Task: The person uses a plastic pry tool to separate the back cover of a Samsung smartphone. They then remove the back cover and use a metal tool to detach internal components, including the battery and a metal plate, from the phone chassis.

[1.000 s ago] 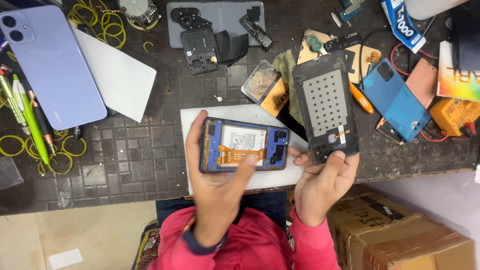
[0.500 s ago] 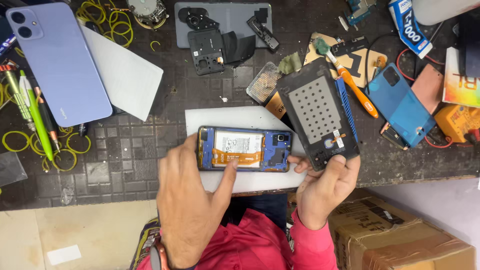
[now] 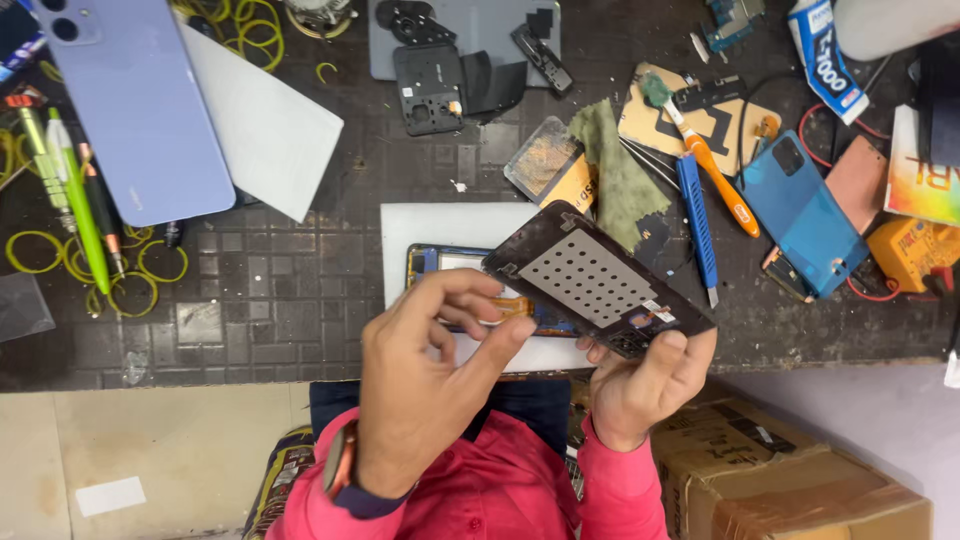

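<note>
- Right hand (image 3: pixel 640 385) pinched the near end of a dark perforated phone panel (image 3: pixel 600 280), fingertips clamped on its lower corner, panel tilted up and across so the opened phone beneath stayed partly in sight.
- Left hand (image 3: pixel 425 375) curled above the opened phone (image 3: pixel 440 262), thumb and forefinger closed together right at an orange flex strip (image 3: pixel 512 305); couldn't tell whether actually gripping the strip or just touching it.
- Opened phone lay flat on a white mat (image 3: pixel 420 225) near the bench's near edge, probably parked there so small bits stay visible against the pale surface.
- Far left: a lilac back cover (image 3: pixel 140 110) resting on a white sheet (image 3: pixel 270 125), set well out of the work zone.
- Left edge: pens and a green tool (image 3: pixel 75 200) among yellow rubber bands (image 3: pixel 40 250).
- Far middle: a grey tray (image 3: pixel 470 30) with black camera-frame pieces (image 3: pixel 430 80), grouped, likely so they don't wander.
- Right side: a blue-handled blade (image 3: pixel 697 220) and an orange-handled brush (image 3: pixel 715 185) just beside the panel, within easy reach; a blue back cover (image 3: pixel 800 210) further right.
- Cardboard box (image 3: pixel 790 470) sat under the bench, near right.
</note>
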